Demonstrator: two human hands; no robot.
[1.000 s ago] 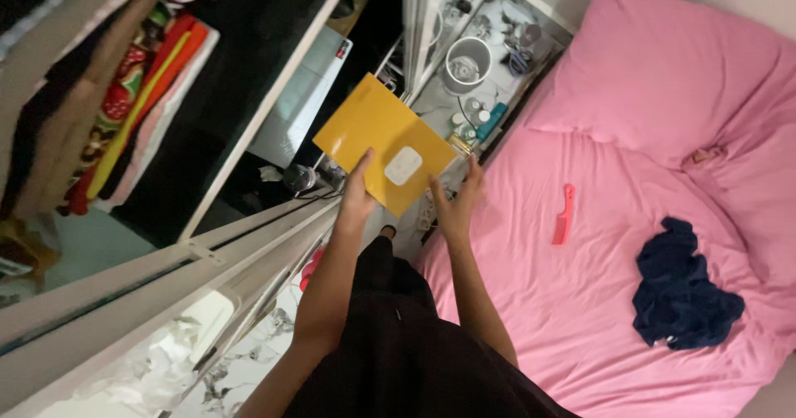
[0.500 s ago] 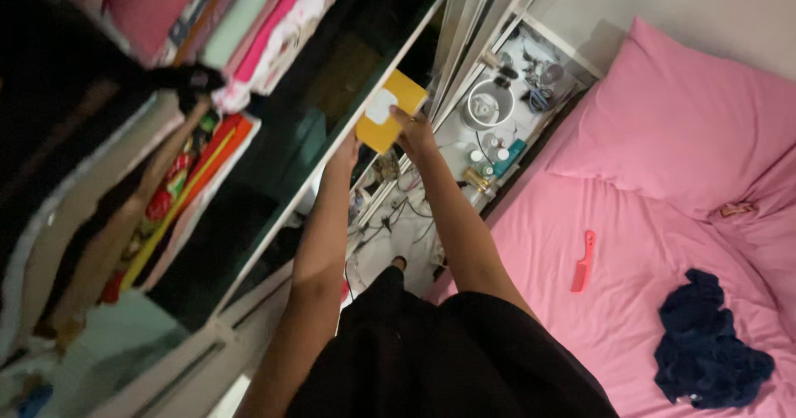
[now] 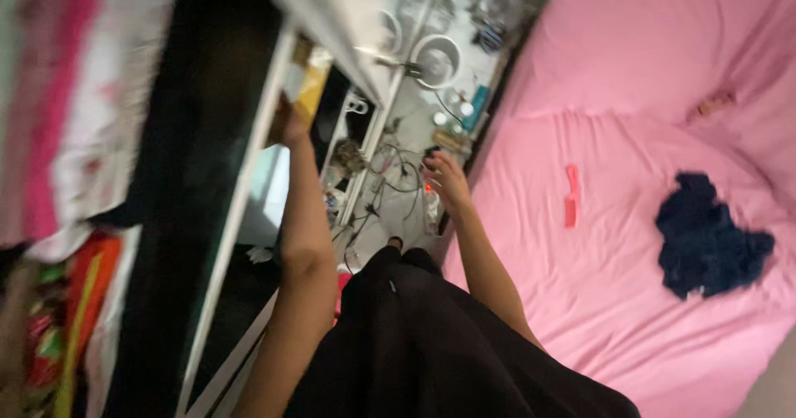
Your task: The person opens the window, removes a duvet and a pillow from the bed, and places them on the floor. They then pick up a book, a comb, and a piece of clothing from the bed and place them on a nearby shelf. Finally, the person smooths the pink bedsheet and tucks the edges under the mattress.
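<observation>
A: Report the position of the left hand [image 3: 292, 126].

B: The left hand is raised to the edge of the white shelf [image 3: 249, 177] of the wardrobe. It is touching the yellow envelope [image 3: 308, 86], which sits at the shelf edge, tilted and partly hidden by the white panel above it. The frame is blurred there, so I cannot tell whether the fingers are closed around the envelope or only resting against it.

A: Report the right hand [image 3: 446, 182].

B: The right hand is free. It hangs lower, over the cluttered side table, fingers loosely curled and holding nothing. The two hands are well apart.

A: List the items on the side table [image 3: 398, 119].

B: A white round bowl [image 3: 437, 60], small bottles, a teal object and a tangle of dark cables [image 3: 390, 173] (individual items are too blurred to identify further).

A: Describe the wardrobe contents.

B: Folded cloth in pink and white [image 3: 75, 103] is stacked on the upper left. Red, orange and yellow fabric [image 3: 66, 335] lies lower left. The compartment between is dark.

A: Describe the bed [image 3: 597, 302].

B: It is covered by a pink sheet, with a pink pillow [image 3: 663, 36] at its head. A pink comb [image 3: 571, 196] lies on the sheet, well apart from a crumpled dark blue garment [image 3: 709, 235]. The person wears black clothing [image 3: 431, 343], visible at the lower centre.
</observation>
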